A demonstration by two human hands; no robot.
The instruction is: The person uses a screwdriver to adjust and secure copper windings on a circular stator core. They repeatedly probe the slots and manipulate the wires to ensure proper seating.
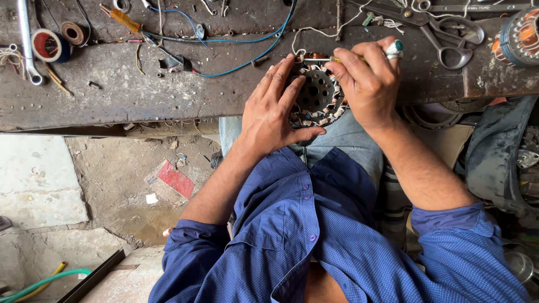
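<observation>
At the edge of the worn workbench (168, 95), two hands are working on a wound stator (317, 92).

The left hand (275, 112) is lying flat, fingers together, steadying it; the right hand (368, 84) is pinching a thin yellow-handled tool (323, 59) against the top coils. Most slots already appear wound and insulated.

Two hands work here, a left hand (273, 115) and a right hand (368, 84), both on one round wound stator (316, 92). The bench (140, 95) carries one pair of scissors (449, 33), one roll of red tape (48, 45), one smaller brown roll (72, 32), one wrench (27, 42) and one blue wire (241, 42). One second copper-wound motor part (519, 36) sits at the far right edge, and one green hose (45, 279) lies on the floor.
</observation>
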